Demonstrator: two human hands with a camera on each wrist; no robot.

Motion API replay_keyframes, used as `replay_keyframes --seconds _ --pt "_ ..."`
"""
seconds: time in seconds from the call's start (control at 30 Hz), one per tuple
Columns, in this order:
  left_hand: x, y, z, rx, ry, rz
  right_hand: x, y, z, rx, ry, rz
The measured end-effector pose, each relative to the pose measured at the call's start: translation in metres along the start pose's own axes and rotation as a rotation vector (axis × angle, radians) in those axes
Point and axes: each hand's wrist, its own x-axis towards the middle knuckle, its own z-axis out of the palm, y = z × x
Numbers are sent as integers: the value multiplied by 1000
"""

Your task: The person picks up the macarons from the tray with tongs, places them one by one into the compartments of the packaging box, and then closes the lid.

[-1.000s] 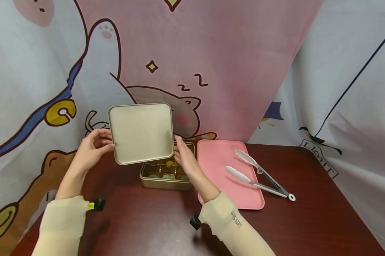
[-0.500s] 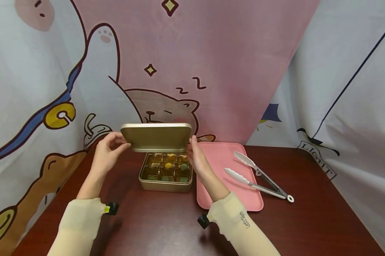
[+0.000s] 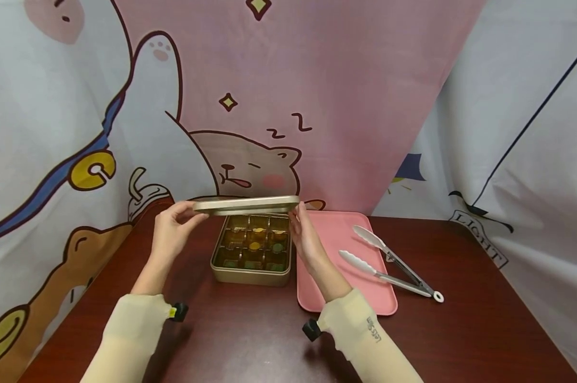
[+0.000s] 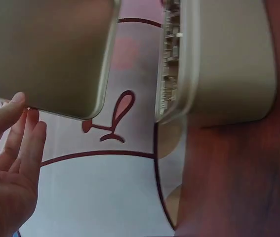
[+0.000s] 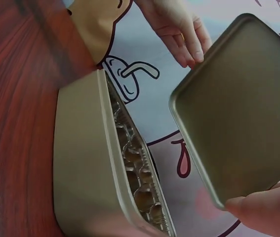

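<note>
Both hands hold a gold metal lid (image 3: pixel 245 205) above and behind an open rectangular tin (image 3: pixel 251 276). My left hand (image 3: pixel 172 229) pinches the lid's left edge between thumb and fingers. At the opposite edge, my right hand (image 3: pixel 310 238) grips with the thumb on the rim, as the right wrist view shows. The lid is nearly edge-on in the head view, its underside facing down toward the tin. Inside the tin sits a clear divided insert (image 3: pixel 252 247) with several compartments, some holding small yellow and green pieces.
Right of the tin lies a pink tray (image 3: pixel 334 229). Spread tongs (image 3: pixel 405 271) with white scalloped tips rest across its right side, handle end on the dark red table (image 3: pixel 250 340). A printed curtain (image 3: pixel 355 106) hangs behind the table.
The lid has tipped from facing the head camera to nearly flat and come down to the right, over the tin's back. Both hands moved with it, keeping their grip.
</note>
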Motion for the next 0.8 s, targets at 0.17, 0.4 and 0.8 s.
replay_keyframes --seconds 0.17,0.4,0.8 --pt "-5 -2 7 10 6 -46 1 5 -3 0 -33 -47" --pt "-9 -1 11 -74 -77 -198 2 16 -10 -142 -114 -94" --pt "-19 -20 14 -317 -326 -267 6 26 -16 -408 -77 -74"
